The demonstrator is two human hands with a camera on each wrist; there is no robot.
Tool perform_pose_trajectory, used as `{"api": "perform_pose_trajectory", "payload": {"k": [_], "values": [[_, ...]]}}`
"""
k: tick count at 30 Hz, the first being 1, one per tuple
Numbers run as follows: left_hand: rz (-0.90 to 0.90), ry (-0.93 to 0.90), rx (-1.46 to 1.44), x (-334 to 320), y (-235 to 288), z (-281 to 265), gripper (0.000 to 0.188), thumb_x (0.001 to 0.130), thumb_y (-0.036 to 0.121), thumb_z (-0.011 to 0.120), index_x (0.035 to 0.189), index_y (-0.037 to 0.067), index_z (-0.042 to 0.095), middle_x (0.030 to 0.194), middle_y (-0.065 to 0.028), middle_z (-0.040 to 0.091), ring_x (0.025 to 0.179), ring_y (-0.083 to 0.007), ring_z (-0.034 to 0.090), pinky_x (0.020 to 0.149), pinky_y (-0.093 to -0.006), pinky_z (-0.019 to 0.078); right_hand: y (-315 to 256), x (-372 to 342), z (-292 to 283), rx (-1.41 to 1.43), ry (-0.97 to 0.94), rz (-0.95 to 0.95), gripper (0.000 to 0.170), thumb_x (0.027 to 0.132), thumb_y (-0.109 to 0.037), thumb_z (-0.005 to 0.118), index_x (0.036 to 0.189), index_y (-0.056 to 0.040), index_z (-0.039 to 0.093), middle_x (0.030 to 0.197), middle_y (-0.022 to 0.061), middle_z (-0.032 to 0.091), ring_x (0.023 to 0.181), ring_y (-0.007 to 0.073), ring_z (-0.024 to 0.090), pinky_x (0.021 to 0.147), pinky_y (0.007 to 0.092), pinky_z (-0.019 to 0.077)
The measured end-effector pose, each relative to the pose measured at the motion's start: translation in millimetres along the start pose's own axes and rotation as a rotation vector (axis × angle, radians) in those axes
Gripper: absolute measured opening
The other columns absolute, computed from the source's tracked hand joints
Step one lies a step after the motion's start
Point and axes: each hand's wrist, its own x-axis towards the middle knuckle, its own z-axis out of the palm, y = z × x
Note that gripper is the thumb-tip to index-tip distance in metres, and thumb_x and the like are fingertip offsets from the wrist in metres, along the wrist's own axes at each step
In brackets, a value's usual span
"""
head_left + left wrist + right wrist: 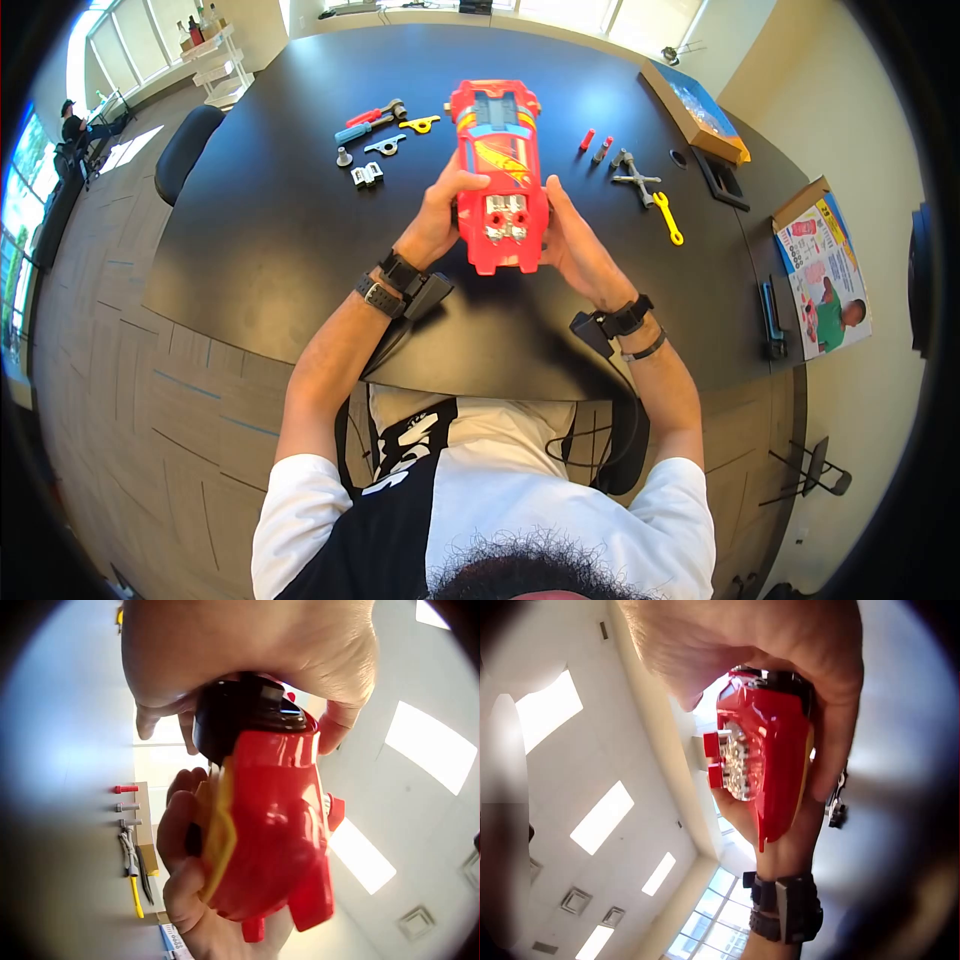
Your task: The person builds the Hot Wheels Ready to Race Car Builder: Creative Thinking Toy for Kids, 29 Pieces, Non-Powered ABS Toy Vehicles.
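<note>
A red toy car [505, 160] with a yellow flame decal and a chrome engine [506, 218] is lifted over the dark table [270, 240]. My left hand [437, 215] grips its left side, the thumb lying on top of the body. On the opposite side my right hand [580, 240] holds it, thumb pointing up along the edge. The left wrist view shows a black wheel [225, 716] under the left palm and the car's glossy red body [274, 825]. In the right wrist view, fingers curl past the red side [776, 765].
Left on the table lie a blue-handled tool [355, 132], a yellow part [421, 125] and a silver block [367, 175]. To the right are a red bolt [586, 140], a cross-shaped wrench [635, 178], a yellow wrench [668, 220], an open box [685, 110] and a printed carton [825, 275].
</note>
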Motion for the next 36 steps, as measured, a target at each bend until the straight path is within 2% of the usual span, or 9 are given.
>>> {"api": "perform_pose_trajectory", "payload": {"k": [5,8,10,15,19,23,29,30,36], "values": [[-0.134,0.005,0.544,18.8,0.7,-8.1,0.073,0.115,0.067,0.041,0.163,0.012,0.050,0.154,-0.0049,0.062,0.137,-0.0188,0.060,0.115,-0.0362,0.0469,14.1,6.6,1.1,0.279,0.047,-0.157,0.048,0.115,-0.045,0.061,0.141,-0.0039,0.059,0.124,0.0036,0.073,0.104,0.0075,0.074,0.090,0.0288,0.0641],[-0.026,0.058,1.095,28.0,31.2,-36.4,0.056,0.115,0.052,0.055,0.141,0.004,0.067,0.133,-0.0093,0.076,0.116,-0.0189,0.072,0.104,-0.0378,0.0545,15.9,7.1,-9.2,0.313,0.068,-0.189,0.045,0.115,-0.042,0.062,0.137,-0.0028,0.062,0.125,0.0047,0.074,0.105,0.0074,0.074,0.092,0.0281,0.0631],[-0.022,0.146,1.537,22.7,58.4,-52.9,0.049,0.106,0.043,0.071,0.132,0.002,0.071,0.124,-0.0150,0.080,0.113,-0.0293,0.077,0.097,-0.0430,0.0603,20.4,8.0,-16.8,0.272,0.090,-0.242,0.046,0.115,-0.042,0.062,0.137,-0.0021,0.062,0.126,0.0048,0.075,0.106,0.0070,0.074,0.093,0.0282,0.0625],[-0.032,0.314,2.223,6.0,68.8,-135.9,0.033,0.103,0.031,0.070,0.124,0.005,0.074,0.118,-0.0146,0.078,0.111,-0.0379,0.075,0.099,-0.0525,0.0598,24.1,4.8,-22.7,0.283,0.106,-0.217,0.047,0.115,-0.043,0.063,0.137,-0.0022,0.061,0.124,0.0039,0.075,0.106,0.0067,0.074,0.092,0.0287,0.0621],[-0.218,0.247,2.260,-4.4,64.2,-156.5,0.022,0.101,0.023,0.071,0.114,0.006,0.075,0.118,-0.0161,0.076,0.110,-0.0385,0.074,0.097,-0.0532,0.0606,30.4,6.5,-26.4,0.267,0.126,-0.179,0.049,0.113,-0.045,0.065,0.136,-0.0020,0.061,0.124,0.0039,0.075,0.106,0.0067,0.074,0.093,0.0287,0.0618],[-0.167,0.273,2.269,-6.1,66.1,-143.5,0.022,0.101,0.023,0.072,0.114,0.007,0.078,0.115,-0.0159,0.077,0.109,-0.0384,0.074,0.096,-0.0521,0.0612,30.2,5.9,-25.4,0.262,0.135,-0.177,0.050,0.113,-0.046,0.067,0.136,-0.0018,0.061,0.123,0.0044,0.075,0.106,0.0067,0.074,0.094,0.0289,0.0617],[0.068,0.289,2.078,2.0,77.6,-108.6,0.026,0.102,0.026,0.075,0.119,0.008,0.082,0.113,-0.0136,0.079,0.108,-0.0369,0.074,0.095,-0.0487,0.0600,33.4,7.0,-27.6,0.253,0.114,-0.183,0.051,0.112,-0.043,0.069,0.139,-0.0007,0.060,0.123,0.0059,0.074,0.106,0.0080,0.074,0.094,0.0293,0.0618],[0.241,0.260,1.976,5.6,80.2,-98.9,0.026,0.102,0.025,0.075,0.120,0.008,0.081,0.115,-0.0135,0.080,0.107,-0.0364,0.074,0.094,-0.0471,0.0593,33.4,6.6,-27.1,0.240,0.121,-0.181,0.051,0.112,-0.043,0.069,0.139,-0.0003,0.059,0.124,0.0064,0.073,0.107,0.0083,0.073,0.094,0.0293,0.0618],[0.590,0.090,1.758,17.4,97.2,4.8,0.025,0.103,0.022,0.075,0.121,0.005,0.080,0.119,-0.0132,0.080,0.106,-0.0344,0.072,0.094,-0.0442,0.0578,34.6,8.3,-21.0,0.215,0.105,-0.174,0.053,0.111,-0.042,0.070,0.139,0.0012,0.058,0.126,0.0080,0.072,0.109,0.0091,0.073,0.095,0.0301,0.0618]]}}
